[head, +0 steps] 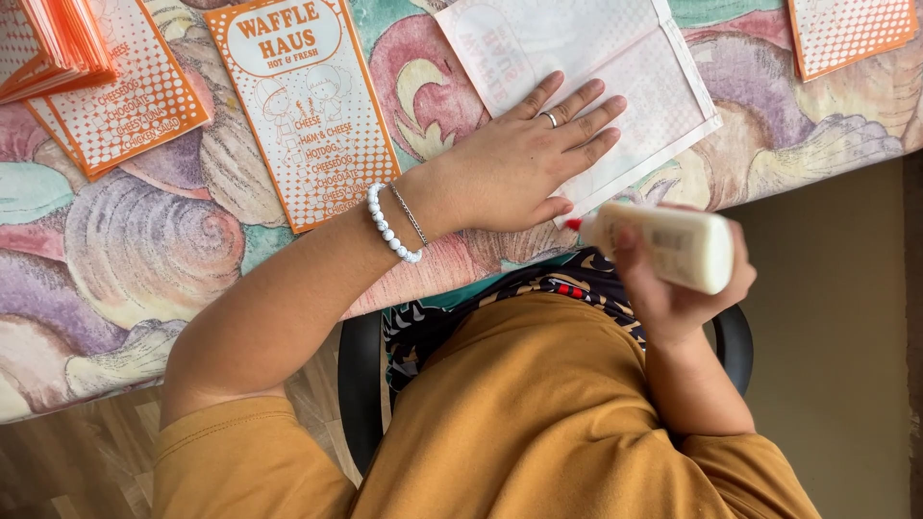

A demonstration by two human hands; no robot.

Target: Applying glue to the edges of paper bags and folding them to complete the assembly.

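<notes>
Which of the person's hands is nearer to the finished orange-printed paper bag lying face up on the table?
Left. The left hand presses flat on the white sheet just right of the orange-printed bag; the right hand holds a glue bottle off the table edge, farther away.

I see a home craft spot: a shell-patterned cloth (144, 259) over the counter, wood floor (58, 461), printed paper bags (308, 115).

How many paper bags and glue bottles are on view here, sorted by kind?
Printed orange paper bags lying singly: 3
Stack of orange bags: 1
White-side-up bag under the left hand: 1
Glue bottle in the right hand: 1
Total: 6
</notes>
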